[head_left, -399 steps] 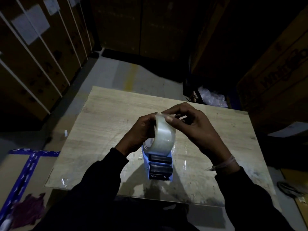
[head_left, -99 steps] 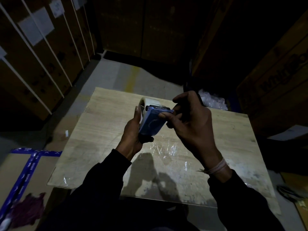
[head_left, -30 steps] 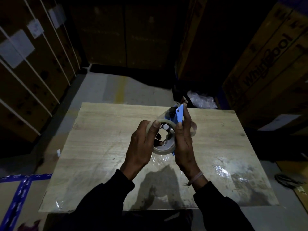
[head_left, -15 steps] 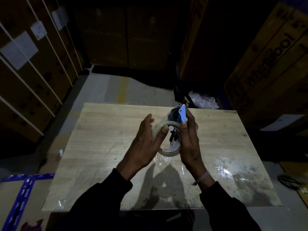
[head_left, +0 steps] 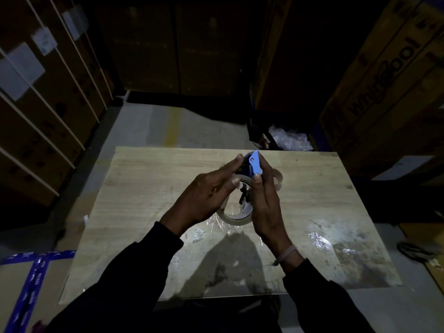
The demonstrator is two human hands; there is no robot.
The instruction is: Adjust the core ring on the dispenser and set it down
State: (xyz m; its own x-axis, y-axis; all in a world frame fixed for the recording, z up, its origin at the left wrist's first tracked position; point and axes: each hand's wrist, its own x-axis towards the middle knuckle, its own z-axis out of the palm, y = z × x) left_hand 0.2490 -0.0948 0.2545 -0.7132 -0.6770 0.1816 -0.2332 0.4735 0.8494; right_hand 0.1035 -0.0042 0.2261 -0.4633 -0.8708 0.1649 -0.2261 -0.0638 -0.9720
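1. Nearest to me, both dark sleeves reach in over the worktop (head_left: 149, 212), a pale wooden board with shiny film stuck across its near half.
2. My right hand (head_left: 266, 200) has its grip closed round the blue tape dispenser (head_left: 254, 164), thumb along the near side and fingers wrapped behind it, holding it above the worktop's middle.
3. My left hand (head_left: 206, 191) lies against the clear tape roll (head_left: 236, 216), which sits in the dispenser. Its fingers are nearly straight, pressing on the roll and the dispenser's top rather than clasping; that grip is open.
4. I judge the step in hand to be seating the roll or threading its loose end through the dispenser head. The next move calls for fine fingertip work at the blue tip while my right hand holds the frame steady.
5. The tape's free end, the cutting edge and my right fingertips are hidden behind the dispenser.
6. Farther off, crumpled plastic (head_left: 290, 140) lies beyond the worktop, and the stacked cartons (head_left: 389, 68) fade into darkness, their print only partly legible.
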